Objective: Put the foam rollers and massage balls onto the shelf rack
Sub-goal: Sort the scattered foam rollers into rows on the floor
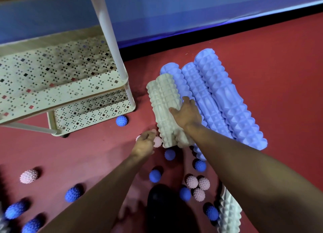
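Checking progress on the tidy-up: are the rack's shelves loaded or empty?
Empty, as far as visible: the shelf rack shows only bare perforated trays, while foam rollers and spiky massage balls lie on the floor.

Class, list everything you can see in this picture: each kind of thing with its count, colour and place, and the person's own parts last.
shelf rack: one, cream, perforated trays, upper left; nothing on the visible shelves.
purple foam rollers: three, side by side on the floor, right.
grey foam rollers: two together, left of the purple ones; a third at the bottom right edge.
blue massage balls: about ten, scattered on the floor.
pink massage balls: about five visible; three clustered bottom centre.
floor: red.
left hand: over a pink ball; grip unclear.
right hand: resting on the grey rollers.
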`<state>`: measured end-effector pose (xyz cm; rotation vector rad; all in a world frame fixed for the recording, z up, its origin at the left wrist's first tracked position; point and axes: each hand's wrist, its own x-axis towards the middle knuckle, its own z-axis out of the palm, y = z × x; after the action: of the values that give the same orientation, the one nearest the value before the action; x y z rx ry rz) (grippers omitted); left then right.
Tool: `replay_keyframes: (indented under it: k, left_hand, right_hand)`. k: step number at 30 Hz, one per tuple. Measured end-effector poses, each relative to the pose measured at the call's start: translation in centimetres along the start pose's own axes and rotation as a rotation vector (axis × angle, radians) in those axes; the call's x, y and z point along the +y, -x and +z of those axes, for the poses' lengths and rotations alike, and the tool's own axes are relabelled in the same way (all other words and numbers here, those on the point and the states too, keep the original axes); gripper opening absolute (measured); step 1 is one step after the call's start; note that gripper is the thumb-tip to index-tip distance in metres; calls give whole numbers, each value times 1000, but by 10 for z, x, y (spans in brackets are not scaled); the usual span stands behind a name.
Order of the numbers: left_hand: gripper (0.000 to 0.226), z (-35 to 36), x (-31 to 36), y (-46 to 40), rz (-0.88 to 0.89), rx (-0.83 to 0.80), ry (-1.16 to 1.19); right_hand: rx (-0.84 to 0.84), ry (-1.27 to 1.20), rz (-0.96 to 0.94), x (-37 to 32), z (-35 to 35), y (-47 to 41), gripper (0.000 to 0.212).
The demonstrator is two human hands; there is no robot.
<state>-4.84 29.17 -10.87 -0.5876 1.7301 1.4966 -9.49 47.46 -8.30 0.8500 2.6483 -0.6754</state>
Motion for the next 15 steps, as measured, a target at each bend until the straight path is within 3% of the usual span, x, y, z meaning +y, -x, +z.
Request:
replay_keyframes:
  k: [6,10,15]
  left_hand:
    - [25,-1,-6,10,146,9,-193]
    - [42,-3,-19,30,203,-33,-353]
    - [27,9,-22,54,235,-71,-448]
  right_hand:
    - [73,-141,-89,21,-9,38,61]
    - [151,-190,-189,82,-8,91,50]
    - [237,-178,107,183,2,164,45]
